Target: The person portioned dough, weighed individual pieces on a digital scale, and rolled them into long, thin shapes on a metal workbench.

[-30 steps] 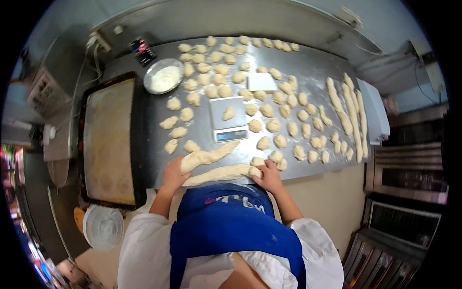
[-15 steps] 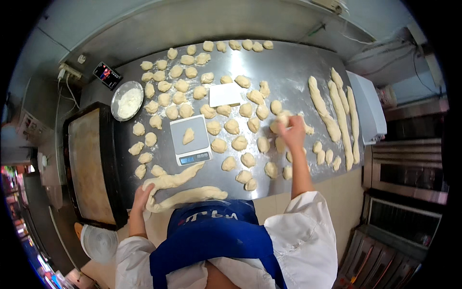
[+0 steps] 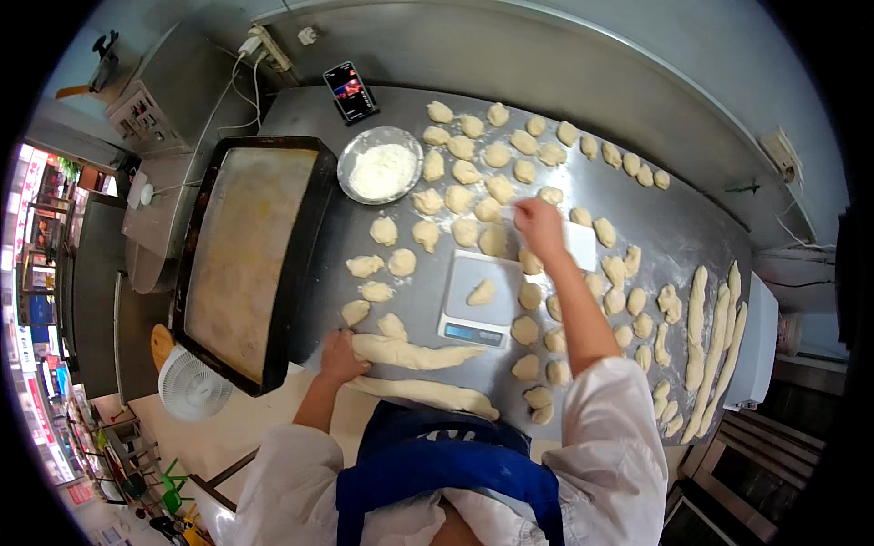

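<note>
The upper dough strand (image 3: 414,353) lies along the near edge of the steel worktable (image 3: 692,218), just below the kitchen scale (image 3: 478,300). The lower dough strand (image 3: 428,394) runs beside it, closer to the body; whether the 2 join at the left is hidden by the fingers. Both look soft and pliant, likely limp and stretchy when lifted by 1 end, with a surface that would dent under a firm pinch. A broad, loose hold around the thick left part suits them best; the thin right tips would probably stretch or tear first.

The left hand (image 3: 342,355) is curled around the left end of the upper strand. The right hand (image 3: 539,226) is above the dough pieces beside the white rectangular block (image 3: 580,244), its fingers bent narrow; I cannot tell whether anything is in them.

On the scale's pan sits 1 small dough lump (image 3: 482,292), likely light and a little tacky, easiest taken by its sides. Rough dough pieces spread around, some amid powder. Farther out are a metal bowl (image 3: 419,185) of white powder, a smartphone (image 3: 350,92), a deep baking tray (image 3: 250,246) and, far right, long dough ropes (image 3: 696,328).
</note>
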`<action>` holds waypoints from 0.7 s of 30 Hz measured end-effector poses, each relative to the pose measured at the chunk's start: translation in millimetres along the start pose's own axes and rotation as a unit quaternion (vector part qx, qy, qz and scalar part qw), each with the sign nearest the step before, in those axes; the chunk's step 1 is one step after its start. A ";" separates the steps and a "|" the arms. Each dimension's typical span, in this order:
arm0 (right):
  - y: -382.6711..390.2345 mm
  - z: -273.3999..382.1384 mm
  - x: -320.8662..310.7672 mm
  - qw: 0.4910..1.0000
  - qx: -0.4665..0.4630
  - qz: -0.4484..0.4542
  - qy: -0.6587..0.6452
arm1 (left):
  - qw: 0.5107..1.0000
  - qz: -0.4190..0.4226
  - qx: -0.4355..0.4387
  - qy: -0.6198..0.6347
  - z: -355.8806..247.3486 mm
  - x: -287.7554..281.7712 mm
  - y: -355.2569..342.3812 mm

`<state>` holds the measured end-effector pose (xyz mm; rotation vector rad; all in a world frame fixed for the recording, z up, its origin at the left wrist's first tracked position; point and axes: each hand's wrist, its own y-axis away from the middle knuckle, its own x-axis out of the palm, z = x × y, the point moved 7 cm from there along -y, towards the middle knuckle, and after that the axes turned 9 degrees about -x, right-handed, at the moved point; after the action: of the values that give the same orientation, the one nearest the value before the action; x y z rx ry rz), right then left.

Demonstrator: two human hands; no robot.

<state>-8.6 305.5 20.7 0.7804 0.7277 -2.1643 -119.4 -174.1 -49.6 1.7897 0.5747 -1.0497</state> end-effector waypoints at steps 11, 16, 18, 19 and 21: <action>-152.3 144.6 283.2 0.947 -0.173 0.197 0.184 | 0.999 0.021 0.016 0.045 10.5 -2.0 -12.9; -145.1 118.4 233.3 0.990 -0.031 0.124 -0.061 | 0.996 0.074 0.005 0.042 14.2 4.3 -17.0; -127.0 79.6 182.0 0.972 0.068 0.101 -0.202 | 0.998 0.053 0.017 0.036 15.9 12.5 -17.6; -116.4 44.6 159.9 0.954 0.105 0.097 -0.265 | 0.998 0.041 0.045 0.022 12.6 14.4 -15.6; -94.4 -22.6 102.9 0.935 0.153 0.053 -0.316 | 0.997 0.060 0.050 0.008 10.3 18.6 -17.7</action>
<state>-132.1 332.6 -42.8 0.2178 0.0170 -2.2637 -127.2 -176.7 -76.1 1.8968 0.4249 -0.9976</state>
